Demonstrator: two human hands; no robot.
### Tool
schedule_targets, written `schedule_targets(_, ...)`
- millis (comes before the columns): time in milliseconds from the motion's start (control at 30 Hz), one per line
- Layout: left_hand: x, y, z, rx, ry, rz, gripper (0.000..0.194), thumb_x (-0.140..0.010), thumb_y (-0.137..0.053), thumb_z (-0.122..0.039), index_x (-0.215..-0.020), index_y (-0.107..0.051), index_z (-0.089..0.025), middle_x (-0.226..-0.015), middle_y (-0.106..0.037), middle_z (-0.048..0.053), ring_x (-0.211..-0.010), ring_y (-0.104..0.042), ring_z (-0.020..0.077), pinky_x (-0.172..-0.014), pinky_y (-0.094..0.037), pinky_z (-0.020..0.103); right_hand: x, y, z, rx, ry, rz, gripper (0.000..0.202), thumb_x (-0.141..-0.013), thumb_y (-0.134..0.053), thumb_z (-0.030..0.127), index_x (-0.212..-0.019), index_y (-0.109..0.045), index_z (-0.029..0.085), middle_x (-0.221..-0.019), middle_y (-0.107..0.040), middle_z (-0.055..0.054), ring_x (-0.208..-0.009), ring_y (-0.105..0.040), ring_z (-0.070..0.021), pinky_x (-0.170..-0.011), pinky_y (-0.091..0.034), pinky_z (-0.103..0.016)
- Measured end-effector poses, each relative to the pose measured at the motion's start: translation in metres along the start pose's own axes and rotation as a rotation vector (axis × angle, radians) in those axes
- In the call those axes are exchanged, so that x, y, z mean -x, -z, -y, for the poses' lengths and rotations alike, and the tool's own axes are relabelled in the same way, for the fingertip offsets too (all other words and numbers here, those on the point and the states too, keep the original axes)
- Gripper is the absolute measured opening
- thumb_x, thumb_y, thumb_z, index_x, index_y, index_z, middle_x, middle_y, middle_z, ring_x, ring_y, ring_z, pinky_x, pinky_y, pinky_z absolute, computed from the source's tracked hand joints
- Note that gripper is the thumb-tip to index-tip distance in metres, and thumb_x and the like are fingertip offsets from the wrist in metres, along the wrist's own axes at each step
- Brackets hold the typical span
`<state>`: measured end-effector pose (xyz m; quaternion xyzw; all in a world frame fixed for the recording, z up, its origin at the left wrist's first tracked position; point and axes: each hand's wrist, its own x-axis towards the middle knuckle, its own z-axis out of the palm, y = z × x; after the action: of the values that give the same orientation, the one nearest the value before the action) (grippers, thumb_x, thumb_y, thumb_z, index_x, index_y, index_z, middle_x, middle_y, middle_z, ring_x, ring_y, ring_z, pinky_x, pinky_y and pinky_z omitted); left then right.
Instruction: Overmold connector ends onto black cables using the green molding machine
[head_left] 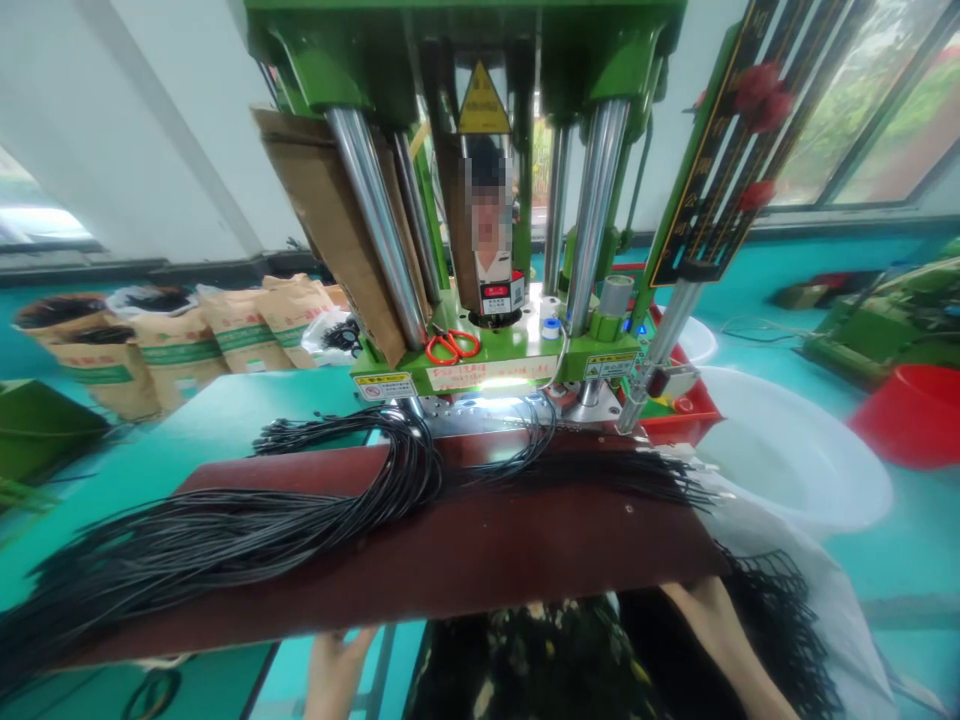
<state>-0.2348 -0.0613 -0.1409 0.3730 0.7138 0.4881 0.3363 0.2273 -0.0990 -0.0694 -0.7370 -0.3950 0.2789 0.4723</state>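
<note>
At counter (525, 545) with black cords (247, 530) | left hand (335, 668), right hand (709, 612): grip hidden, cannot tell | panel (705, 190) reads "公司" | sacks (176, 355) hold black pieces (160, 298)

There are two hands (339, 668), one brown board (510, 560) and one pair of scissors (452, 358).

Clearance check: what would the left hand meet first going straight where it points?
The left hand would likely meet the reddish-brown board, at its near edge or underside; the hand is partly hidden, so depth is unclear.
</note>
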Motion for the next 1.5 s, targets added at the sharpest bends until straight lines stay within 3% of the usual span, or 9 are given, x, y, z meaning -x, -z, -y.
schedule_targets(300, 0.004, 0.003, -0.01, -0.124, -0.064, 0.048, 0.069, -0.048, -0.064, -0.058, -0.102, -0.059, -0.014, -0.088, -0.067, 0.009, -0.1, -0.056, 0.0314, -0.093, -0.04, 0.041, 0.0, 0.002, -0.01, 0.029, 0.084, 0.086, 0.039, -0.063, -0.061, 0.044, -0.09, -0.062, 0.016, -0.088, -0.067, -0.009, -0.091, -0.059, -0.0306, -0.087, -0.042, -0.044)
schedule_targets(467, -0.005, 0.041, -0.028, -0.566, 0.011, 0.333, 0.073, -0.046, -0.062, -0.061, -0.098, -0.061, -0.011, -0.089, -0.066, 0.015, -0.104, -0.053, 0.0387, -0.09, -0.039, 0.047, -0.005, 0.016, -0.014, -0.032, 0.116, 0.14, 0.038, -0.059, -0.064, 0.044, -0.084, -0.063, 0.015, -0.086, -0.068, -0.01, -0.085, -0.06, -0.0304, -0.082, -0.046, -0.043)
schedule_targets(600, 0.028, 0.044, -0.089, -0.791, 0.0, 0.676, 0.062, -0.05, -0.067, -0.056, -0.098, -0.065, -0.017, -0.085, -0.068, 0.013, -0.083, -0.061, 0.0355, -0.081, -0.043, 0.046, -0.011, 0.027, -0.017, -0.008, 0.104, 0.154, 0.034, -0.059, -0.061, 0.041, -0.08, -0.062, 0.015, -0.085, -0.068, -0.011, -0.084, -0.061, -0.0311, -0.078, -0.048, -0.042)
schedule_targets(667, 0.056, 0.02, -0.135, -0.695, -0.217, 0.915, 0.055, -0.061, -0.063, -0.052, -0.11, -0.06, -0.028, -0.102, -0.065, 0.008, -0.09, -0.06, 0.0283, -0.084, -0.044, 0.038, -0.013, 0.029, -0.018, 0.044, 0.119, 0.113, 0.031, -0.059, -0.058, 0.041, -0.078, -0.061, 0.017, -0.082, -0.068, -0.01, -0.085, -0.061, -0.0317, -0.08, -0.048, -0.043)
schedule_targets(767, 0.087, -0.044, -0.202, -0.582, -0.628, 1.142, 0.053, -0.075, -0.054, -0.047, -0.125, -0.045, -0.034, -0.127, -0.05, 0.002, -0.117, -0.045, 0.0229, -0.099, -0.033, 0.036, -0.013, 0.03, -0.016, 0.138, 0.159, 0.042, 0.026, -0.06, -0.053, 0.04, -0.074, -0.06, 0.019, -0.076, -0.068, -0.009, -0.089, -0.06, -0.0324, -0.084, -0.045, -0.044)
schedule_targets(867, 0.092, -0.127, -0.241, -0.616, -0.973, 1.023, 0.052, -0.083, -0.044, -0.041, -0.13, -0.039, -0.019, -0.138, -0.036, 0.009, -0.127, -0.03, 0.0232, -0.105, -0.025, 0.039, -0.01, 0.034, -0.015, 0.221, 0.242, 0.039, 0.031, -0.065, -0.049, 0.038, -0.084, -0.061, 0.018, -0.087, -0.067, -0.01, -0.096, -0.057, -0.0311, -0.09, -0.041, -0.044)
schedule_targets(1033, 0.075, -0.236, -0.248, -0.866, -1.181, 0.652, 0.051, -0.084, -0.046, -0.027, -0.125, -0.038, 0.002, -0.127, -0.041, 0.028, -0.121, -0.035, 0.0339, -0.096, -0.029, 0.046, 0.001, 0.053, -0.024, 0.313, 0.317, -0.001, 0.043, -0.072, -0.044, 0.035, -0.107, -0.058, 0.013, -0.112, -0.06, -0.012, -0.104, -0.054, -0.0272, -0.095, -0.038, -0.042)
schedule_targets(1233, 0.071, -0.267, -0.247, -0.975, -1.055, 0.606, 0.051, -0.079, -0.052, -0.041, -0.109, -0.047, 0.0, -0.102, -0.054, 0.027, -0.102, -0.049, 0.0343, -0.083, -0.036, 0.043, 0.012, 0.071, -0.047, 0.32, 0.259, -0.012, 0.041, -0.072, -0.044, 0.032, -0.106, -0.058, 0.013, -0.11, -0.061, -0.012, -0.102, -0.055, -0.0253, -0.094, -0.04, -0.042)
schedule_targets(1500, 0.046, -0.272, -0.256, -0.868, -1.075, 0.919, 0.023, -0.078, -0.056, -0.03, -0.096, -0.053, -0.016, -0.096, -0.059, 0.009, -0.089, -0.057, 0.0214, -0.079, -0.038, 0.032, 0.014, 0.065, -0.041, 0.243, 0.25, 0.037, 0.035, -0.074, -0.044, 0.03, -0.104, -0.059, 0.017, -0.106, -0.061, -0.01, -0.088, -0.06, -0.0217, -0.081, -0.049, -0.038)
